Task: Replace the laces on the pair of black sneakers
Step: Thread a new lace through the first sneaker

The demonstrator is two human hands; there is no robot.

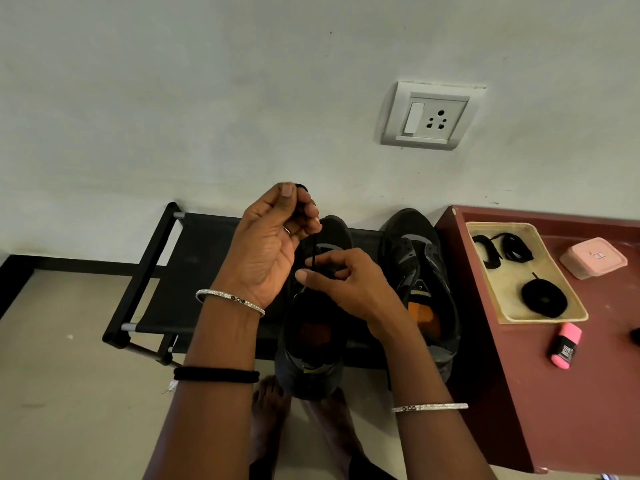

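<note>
**Black sneaker on the rack, lace held taut from above**

The black sneaker [311, 341] in work is lying at the front edge of the black shoe rack [194, 244]. Its heel is overhanging that edge toward the person and its toe is pointing at the rear edge by the wall, so its long axis is running straight away from the body, directly under both hands.

The lace [313, 251] is rising as a thin, near-vertical black line from the eyelet area.

- **Right hand [346, 282]:** the nearer of the two, it is sitting low on the eyelet area. Thumb and forefinger are closing in a pinch at the foot of the lace, and the other fingers are curling loosely.
- **Left hand [270, 244]:** it is raised above the toe end, palm facing the camera, with its fingers curled round the upper end of the lace and holding it taut.

Judging by this, the coming move is turning on that vertical line: the left hand is placed to draw the lace up while the right guides it at the eyelet. Whether it is an old lace or a new one cannot be told.

The second sneaker [419, 271] is standing parallel at the rack's right end, showing no lace. Beside it, on the maroon table [588, 393], a tray [498, 299] is holding a coiled lace [543, 299] and loose laces [502, 249].
</note>
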